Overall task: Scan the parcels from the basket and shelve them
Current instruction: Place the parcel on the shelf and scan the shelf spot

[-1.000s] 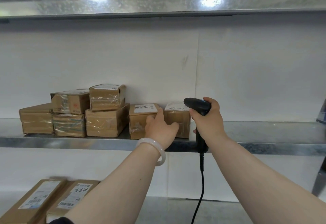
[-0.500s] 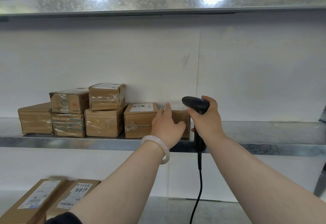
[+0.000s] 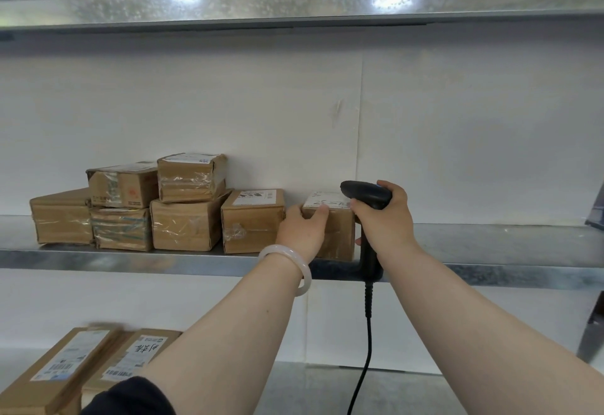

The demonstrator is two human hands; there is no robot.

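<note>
Presently, left hand (image 3: 302, 231) fingers (image 3: 322, 211) curl over the small brown cardboard parcel (image 3: 340, 238) beneath them, apparently seating it on the grey metal shelf (image 3: 490, 243); right hand (image 3: 385, 223) fingers grip the black corded scanner (image 3: 366, 194) alongside.

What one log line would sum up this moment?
stage: shelving | left hand: holds rightmost parcel on middle shelf | right hand: grips scanner
</note>
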